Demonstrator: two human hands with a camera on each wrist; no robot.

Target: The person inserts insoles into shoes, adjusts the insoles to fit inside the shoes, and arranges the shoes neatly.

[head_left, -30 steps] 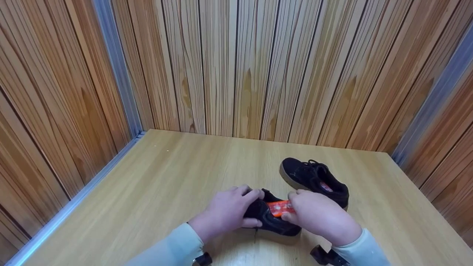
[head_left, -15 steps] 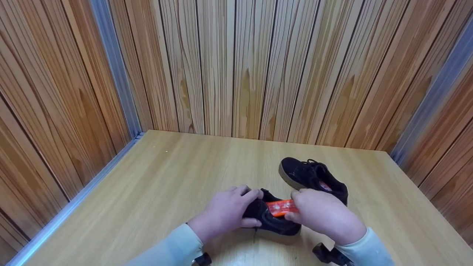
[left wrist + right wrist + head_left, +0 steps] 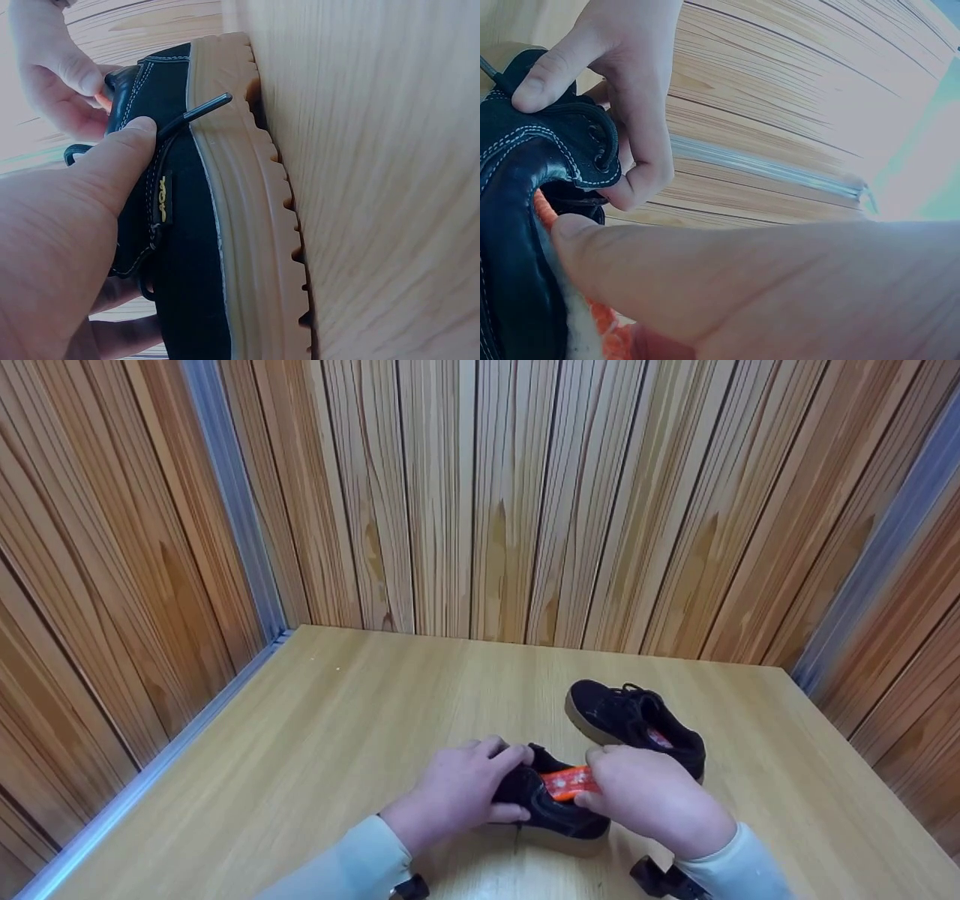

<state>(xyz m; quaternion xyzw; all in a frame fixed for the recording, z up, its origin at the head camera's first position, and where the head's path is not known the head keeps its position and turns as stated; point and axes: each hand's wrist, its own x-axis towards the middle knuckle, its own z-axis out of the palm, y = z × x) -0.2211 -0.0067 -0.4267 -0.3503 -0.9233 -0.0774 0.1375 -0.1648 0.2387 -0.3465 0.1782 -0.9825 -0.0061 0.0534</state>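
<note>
A black shoe (image 3: 559, 819) with a tan ridged sole (image 3: 232, 202) stands on the table, its opening toward the right. My left hand (image 3: 459, 784) grips its front part, the thumb (image 3: 124, 154) on one side near a loose lace end and the fingers round the other. An orange-red patterned insole (image 3: 568, 784) slopes up out of the opening. My right hand (image 3: 652, 796) pinches the insole's heel end, with the thumb (image 3: 581, 240) at its edge in the right wrist view. The insole's front end is hidden inside the shoe.
Behind my right hand, a second black shoe (image 3: 604, 712) stands on the table, a reddish insole (image 3: 660, 737) showing in it. Wood-plank walls (image 3: 502, 510) enclose the wooden table (image 3: 360, 712) at the back and sides.
Since half a second ago my right hand has shifted slightly left with the insole's heel end. My left hand and the shoe stay in place.
</note>
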